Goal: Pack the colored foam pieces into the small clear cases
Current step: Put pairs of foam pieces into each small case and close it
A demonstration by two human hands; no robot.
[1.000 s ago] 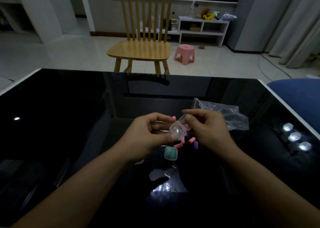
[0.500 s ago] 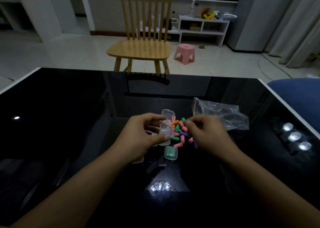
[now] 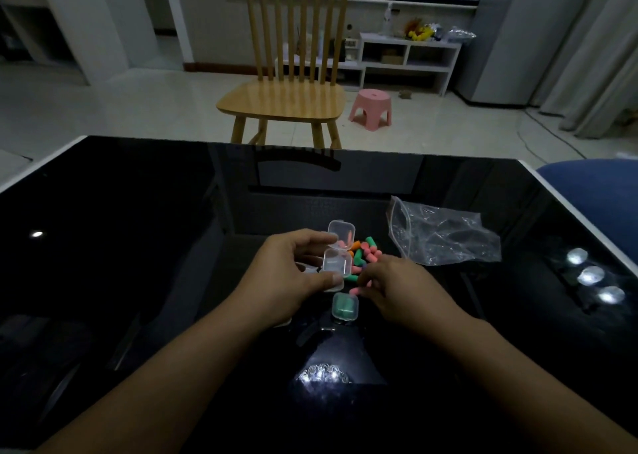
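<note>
Head view: left hand [image 3: 290, 274] grips open case [image 3: 337, 262], right hand [image 3: 400, 286] seemingly pinching foam.

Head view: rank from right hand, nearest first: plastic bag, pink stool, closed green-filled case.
1. Closed green-filled case, just left of the right hand.
2. Plastic bag, beyond it, to the right.
3. Pink stool, on the floor past the table.

Open clear case [image 3: 337, 262] beside colored foam pieces [image 3: 365, 251]; green-filled shut case [image 3: 345, 307] nearer.
</note>
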